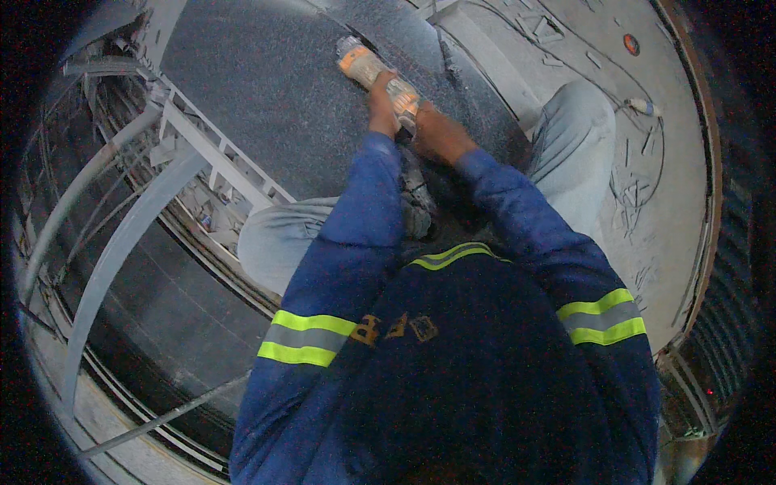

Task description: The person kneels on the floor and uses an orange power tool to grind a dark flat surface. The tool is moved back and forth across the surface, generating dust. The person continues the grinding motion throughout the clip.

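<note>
A dusty orange and grey handheld power tool (361, 66), long like an angle grinder, lies slantwise in front of me over a dark speckled panel (267, 89). My left hand (383, 109) is closed round the middle of its body. Around the near end of the tool, my right hand (439, 136) is closed too. The far end of the tool points up and left, close to the panel's surface; whether it touches cannot be made out. Pale dust lies over part of the panel beyond the tool.
My bent knees in pale jeans flank the panel. At left are a slotted metal frame (218, 158) and a curved metal bar (121, 242). At right, a dusty floor (582, 48) holds a cable with a connector (641, 107), a round orange-red thing (631, 44) and several offcuts (630, 194).
</note>
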{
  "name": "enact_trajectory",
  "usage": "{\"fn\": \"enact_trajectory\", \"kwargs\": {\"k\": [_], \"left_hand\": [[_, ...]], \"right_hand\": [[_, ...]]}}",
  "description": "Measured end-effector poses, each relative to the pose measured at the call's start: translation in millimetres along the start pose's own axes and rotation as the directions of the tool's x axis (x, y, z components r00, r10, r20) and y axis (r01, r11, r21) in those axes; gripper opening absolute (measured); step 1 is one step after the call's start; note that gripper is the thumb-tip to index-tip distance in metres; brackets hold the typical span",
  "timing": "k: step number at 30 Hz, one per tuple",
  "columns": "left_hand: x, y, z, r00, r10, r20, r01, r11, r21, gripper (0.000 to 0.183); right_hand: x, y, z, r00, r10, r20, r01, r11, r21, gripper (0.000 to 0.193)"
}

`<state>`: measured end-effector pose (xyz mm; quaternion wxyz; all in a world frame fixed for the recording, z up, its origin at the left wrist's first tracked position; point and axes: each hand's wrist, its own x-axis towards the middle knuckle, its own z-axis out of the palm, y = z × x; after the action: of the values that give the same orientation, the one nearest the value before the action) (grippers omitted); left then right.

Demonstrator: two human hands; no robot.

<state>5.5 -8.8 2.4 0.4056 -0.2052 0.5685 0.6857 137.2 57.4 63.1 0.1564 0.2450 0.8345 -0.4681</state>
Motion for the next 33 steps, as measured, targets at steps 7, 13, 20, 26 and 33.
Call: {"fn": "enact_trajectory", "kwargs": {"k": [7,13,20,26,33], "left_hand": [[38.7,13.7,-5.9,0.996,-0.056,0.066,0.056,0.998,-0.004,0.042],[13.6,5.1,3.5,0.998,-0.038,-0.047,0.039,0.999,0.015,0.044],[10.6,0.5,7.9,0.997,-0.044,-0.058,0.044,0.999,0.001,0.046],[45.0,12.6,-11.5,0.995,-0.100,-0.011,0.099,0.994,-0.040,0.049],[35.4,13.8,0.1,1.000,-0.012,0.011,0.011,0.999,0.041,0.039]], "right_hand": [[44.3,11.1,17.5,1.000,0.004,-0.022,-0.006,0.999,-0.051,0.054],[18.1,4.2,-5.8,0.998,0.034,0.050,-0.033,0.999,-0.019,0.058],[14.3,18.0,5.1,0.999,-0.036,0.024,0.037,0.997,-0.066,0.051],[33.8,-8.7,-4.2,0.998,0.020,0.063,-0.018,0.999,-0.034,0.041],[35.9,-1.3,-2.9,1.000,0.007,0.009,-0.006,0.999,-0.041,0.044]]}}
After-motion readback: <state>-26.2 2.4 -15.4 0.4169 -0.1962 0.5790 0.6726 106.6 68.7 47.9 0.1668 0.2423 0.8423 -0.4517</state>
